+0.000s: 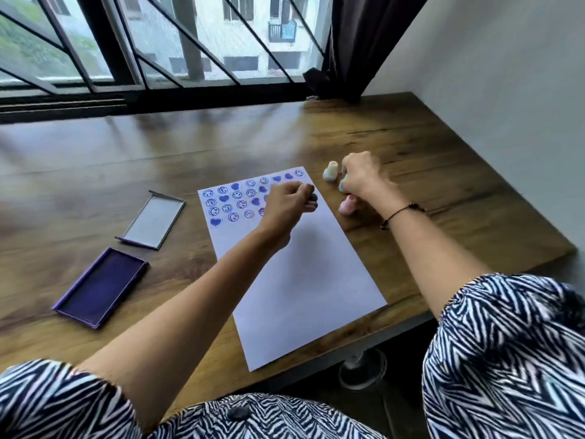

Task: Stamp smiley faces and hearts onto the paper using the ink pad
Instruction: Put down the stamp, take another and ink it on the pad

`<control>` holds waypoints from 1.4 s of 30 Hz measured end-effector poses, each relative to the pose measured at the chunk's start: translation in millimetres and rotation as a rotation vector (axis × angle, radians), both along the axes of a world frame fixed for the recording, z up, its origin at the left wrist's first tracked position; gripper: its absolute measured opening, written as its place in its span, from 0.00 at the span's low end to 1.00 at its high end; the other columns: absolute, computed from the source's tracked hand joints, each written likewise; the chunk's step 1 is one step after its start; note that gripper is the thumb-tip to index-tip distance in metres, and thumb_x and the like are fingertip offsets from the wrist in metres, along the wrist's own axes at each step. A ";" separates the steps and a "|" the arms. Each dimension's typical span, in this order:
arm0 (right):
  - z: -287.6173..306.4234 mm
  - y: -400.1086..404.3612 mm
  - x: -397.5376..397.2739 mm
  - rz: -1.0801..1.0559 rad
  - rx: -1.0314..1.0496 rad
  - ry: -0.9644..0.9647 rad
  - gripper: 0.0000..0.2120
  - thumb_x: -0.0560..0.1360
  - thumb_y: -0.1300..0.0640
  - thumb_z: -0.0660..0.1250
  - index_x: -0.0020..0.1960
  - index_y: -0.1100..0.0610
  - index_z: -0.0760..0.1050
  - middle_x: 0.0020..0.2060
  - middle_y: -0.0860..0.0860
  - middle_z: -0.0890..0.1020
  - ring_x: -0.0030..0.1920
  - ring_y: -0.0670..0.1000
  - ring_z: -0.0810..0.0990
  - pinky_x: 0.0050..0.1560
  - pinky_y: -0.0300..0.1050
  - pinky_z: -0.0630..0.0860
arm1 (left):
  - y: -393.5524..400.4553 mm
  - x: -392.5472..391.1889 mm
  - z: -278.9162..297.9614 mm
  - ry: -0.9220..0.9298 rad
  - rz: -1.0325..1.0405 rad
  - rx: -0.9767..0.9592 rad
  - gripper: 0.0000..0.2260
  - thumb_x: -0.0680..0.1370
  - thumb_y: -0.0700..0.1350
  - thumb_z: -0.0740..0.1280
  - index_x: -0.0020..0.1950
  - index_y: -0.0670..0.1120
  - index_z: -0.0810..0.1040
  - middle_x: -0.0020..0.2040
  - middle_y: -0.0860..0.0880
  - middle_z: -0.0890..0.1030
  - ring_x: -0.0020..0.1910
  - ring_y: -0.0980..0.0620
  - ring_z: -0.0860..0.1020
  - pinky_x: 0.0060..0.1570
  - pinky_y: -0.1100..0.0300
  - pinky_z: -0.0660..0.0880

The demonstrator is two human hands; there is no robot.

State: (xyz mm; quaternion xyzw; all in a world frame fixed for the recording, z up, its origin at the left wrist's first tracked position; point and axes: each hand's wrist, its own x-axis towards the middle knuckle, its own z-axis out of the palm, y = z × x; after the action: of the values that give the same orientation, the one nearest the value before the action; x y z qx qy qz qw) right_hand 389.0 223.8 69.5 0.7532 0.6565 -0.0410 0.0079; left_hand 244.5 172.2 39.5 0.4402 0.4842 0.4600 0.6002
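Observation:
A white sheet of paper lies on the wooden table, its far part covered with several blue smiley and heart prints. My left hand hovers over those prints, fingers closed around a small dark-tipped stamp. My right hand is right of the paper, closed on a light blue stamp. A cream stamp stands beside it and a pink stamp lies just below the hand. The open purple ink pad sits at the left.
The ink pad's grey lid lies between pad and paper. A barred window runs along the table's far edge, a dark curtain hangs at the far right corner, and a white wall borders the right side. A fan base stands under the table.

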 end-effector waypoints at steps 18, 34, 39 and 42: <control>16.5 -72.1 -49.2 0.025 0.004 0.877 0.05 0.66 0.63 0.71 0.41 0.64 0.79 0.33 0.56 0.82 0.29 0.48 0.76 0.28 0.39 0.74 | -43.3 -43.1 -2.4 -0.010 0.033 0.007 0.04 0.75 0.38 0.64 0.44 0.44 0.78 0.36 0.46 0.78 0.37 0.50 0.75 0.46 0.59 0.76; 3.2 -103.1 -230.0 0.598 -0.148 1.169 0.05 0.70 0.66 0.69 0.39 0.57 0.78 0.29 0.55 0.79 0.26 0.45 0.74 0.29 0.39 0.74 | -126.4 -200.9 4.3 -0.183 0.550 0.046 0.06 0.72 0.39 0.67 0.35 0.44 0.80 0.29 0.51 0.81 0.28 0.56 0.77 0.33 0.68 0.76; -1.7 -107.9 -272.7 0.881 0.047 0.770 0.05 0.69 0.66 0.68 0.40 0.60 0.81 0.35 0.57 0.82 0.34 0.49 0.73 0.36 0.28 0.67 | -154.8 -235.2 -9.1 -0.182 0.850 0.056 0.05 0.74 0.38 0.65 0.38 0.41 0.77 0.25 0.53 0.80 0.26 0.59 0.76 0.29 0.70 0.72; -9.8 -114.1 -292.8 1.026 -0.022 0.629 0.06 0.70 0.67 0.65 0.42 0.63 0.80 0.40 0.59 0.81 0.40 0.55 0.76 0.41 0.41 0.70 | -164.6 -247.4 -15.8 -0.183 0.993 0.070 0.05 0.75 0.38 0.64 0.39 0.41 0.77 0.31 0.48 0.78 0.27 0.59 0.75 0.31 0.69 0.73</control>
State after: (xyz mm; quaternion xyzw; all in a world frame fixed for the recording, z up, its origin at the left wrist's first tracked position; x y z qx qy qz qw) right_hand 96.2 109.7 59.7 0.2918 0.9066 -0.2594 -0.1601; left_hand -2.9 7.7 23.7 0.1345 0.5646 0.7427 0.3340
